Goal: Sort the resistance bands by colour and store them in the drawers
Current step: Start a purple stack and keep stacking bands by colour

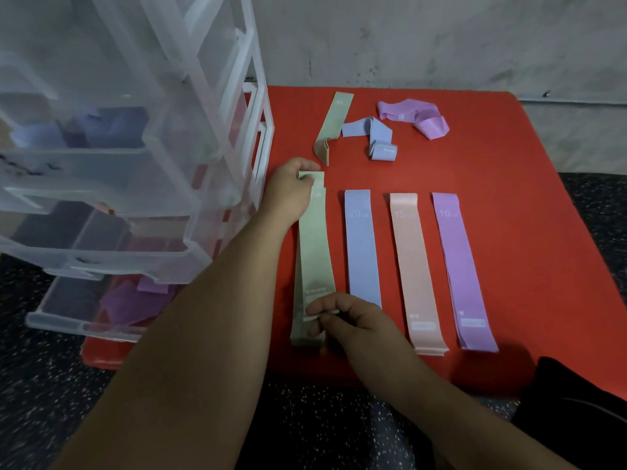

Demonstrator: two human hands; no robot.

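Nearest me, right hand (346, 317) is pinching the near end of the green band (314, 252) between thumb and curled fingers. Left hand (291, 191) is gripping its far end, fingers folded round it. The band is lying stretched lengthwise between them, leftmost in a row, over what looks like more green beneath.

Surface: a red mat (509, 198) is sitting on a dark speckled floor (51, 385), backing onto a stained pale wall (441, 39). Something black (576, 401) is overlapping its near right corner.

Room: a clear drawer unit (135, 164) is crowding the mat's left edge, just beside the left hand. Its bottom drawer (84, 313) is standing pulled out, holding purple pieces. Bare red is showing right of the row and toward the back right corner.

Row, left to right after green: blue band (361, 249), pink band (415, 266), purple band (463, 266), lying flat and apart. Behind them a loose green (334, 123), loose blue (376, 137) and loose purple (414, 117) are lying crumpled.

Writing: I'm reading "20" on blue, "15" on pink, "10" on purple. Green's number is hidden by the left hand.
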